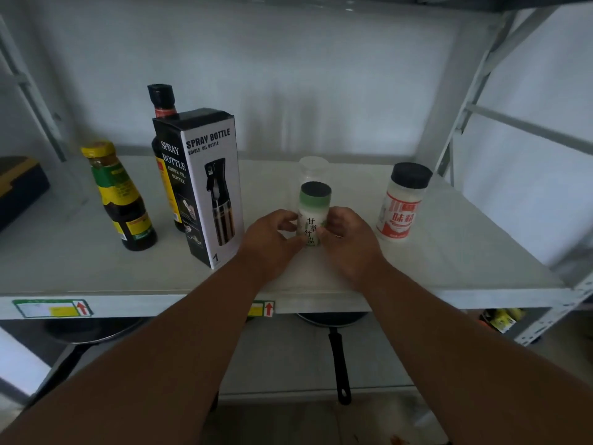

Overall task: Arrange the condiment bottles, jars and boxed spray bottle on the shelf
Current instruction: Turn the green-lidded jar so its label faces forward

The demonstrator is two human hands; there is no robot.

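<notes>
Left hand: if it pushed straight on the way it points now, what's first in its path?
The left hand already grips the green-lidded jar, so it meets that at once. Directly behind stands a clear jar with a white lid, probably next, though depth is unclear.

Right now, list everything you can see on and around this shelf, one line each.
shelf: one, pale grey, across the view
sauce bottle: one, dark with yellow cap and green label, shelf left
tall dark bottle: one, black cap, behind the box
spray bottle box: one, black and white, upright, left of centre
bamboo salt jar: one, white with green band, centre front
clear jar: one, white lid, behind the salt jar
seasoning jar: one, white with red label, black lid, right
frying pan: one, black, lower level
left hand: grips salt jar
right hand: grips salt jar
</notes>
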